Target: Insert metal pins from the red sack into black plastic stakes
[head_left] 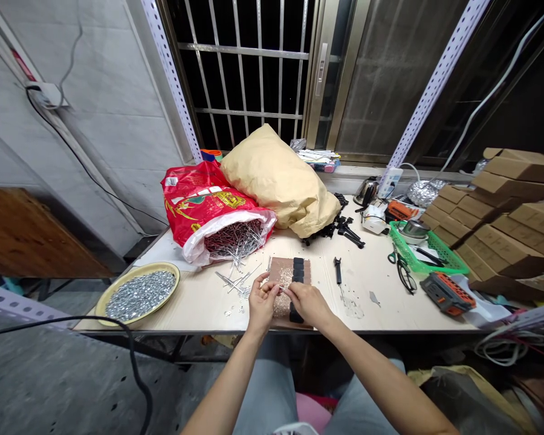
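My left hand (262, 302) and my right hand (309, 304) meet over a brown board (284, 273) at the table's near edge. Both hands pinch a thin metal pin (281, 290) between their fingertips. Black blocks (298, 270) lie in a row along the board's right side. Small shiny parts are scattered on the board. Loose metal pins (236, 281) lie just left of the board. They spill from a red bag (208, 211) with an open mouth.
A yellow plate (138, 295) of small metal pieces sits at the left edge. A tan sack (281, 181) lies behind the red bag. A green tray (424, 248), scissors (401, 266), an orange-black device (446, 293) and stacked cardboard boxes (503, 211) fill the right.
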A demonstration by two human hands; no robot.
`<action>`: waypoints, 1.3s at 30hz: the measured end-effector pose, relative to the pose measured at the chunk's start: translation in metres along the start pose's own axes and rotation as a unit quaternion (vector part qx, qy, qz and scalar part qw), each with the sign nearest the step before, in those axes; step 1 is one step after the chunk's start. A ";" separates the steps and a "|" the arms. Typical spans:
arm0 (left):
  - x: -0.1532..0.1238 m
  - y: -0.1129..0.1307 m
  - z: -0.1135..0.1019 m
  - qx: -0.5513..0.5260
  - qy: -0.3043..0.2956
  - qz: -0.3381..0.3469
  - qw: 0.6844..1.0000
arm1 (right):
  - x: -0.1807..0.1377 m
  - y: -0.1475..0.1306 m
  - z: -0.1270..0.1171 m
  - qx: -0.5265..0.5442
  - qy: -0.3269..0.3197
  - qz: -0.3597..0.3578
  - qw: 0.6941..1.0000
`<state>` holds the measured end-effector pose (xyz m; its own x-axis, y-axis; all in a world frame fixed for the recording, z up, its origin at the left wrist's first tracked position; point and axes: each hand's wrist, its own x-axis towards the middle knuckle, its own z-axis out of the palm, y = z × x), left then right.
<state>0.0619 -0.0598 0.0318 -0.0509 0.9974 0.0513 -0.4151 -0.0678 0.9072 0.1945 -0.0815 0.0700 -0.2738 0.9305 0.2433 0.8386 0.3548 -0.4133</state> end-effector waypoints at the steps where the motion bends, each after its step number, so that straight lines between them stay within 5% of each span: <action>1: 0.001 0.000 0.000 -0.008 0.001 -0.007 1.000 | -0.001 0.002 -0.001 0.023 -0.004 0.000 1.000; 7: 0.001 -0.001 -0.001 -0.006 0.021 -0.003 1.000 | -0.016 0.016 -0.010 0.163 0.004 -0.048 0.986; 14: 0.001 -0.008 -0.003 0.043 -0.011 -0.021 0.999 | -0.016 0.046 -0.001 0.136 0.019 -0.029 0.990; 18: 0.003 -0.009 -0.011 0.064 0.018 -0.022 0.998 | -0.009 0.083 0.009 0.051 -0.013 0.018 0.998; 22: 0.004 -0.007 -0.019 0.087 0.053 -0.025 0.994 | -0.004 0.102 0.008 0.110 -0.116 -0.074 0.984; 26: 0.005 -0.002 -0.022 0.095 0.070 -0.013 0.993 | -0.003 0.105 0.002 0.122 -0.084 -0.032 0.988; 30: 0.005 -0.002 -0.024 0.095 0.077 -0.013 0.992 | -0.006 0.104 0.005 0.190 -0.182 -0.123 0.957; 34: 0.005 -0.002 -0.024 0.094 0.086 -0.023 0.992 | -0.010 0.103 0.010 0.188 -0.132 -0.069 0.971; 39: 0.005 -0.001 -0.026 0.093 0.095 -0.029 0.991 | -0.012 0.098 0.010 0.190 -0.161 -0.120 0.961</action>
<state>0.0388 -0.0553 0.0204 -0.2094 0.9755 -0.0675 -0.2491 0.0135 0.9684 0.2753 -0.0573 0.0182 -0.6215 0.7753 0.1125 0.5166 0.5135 -0.6851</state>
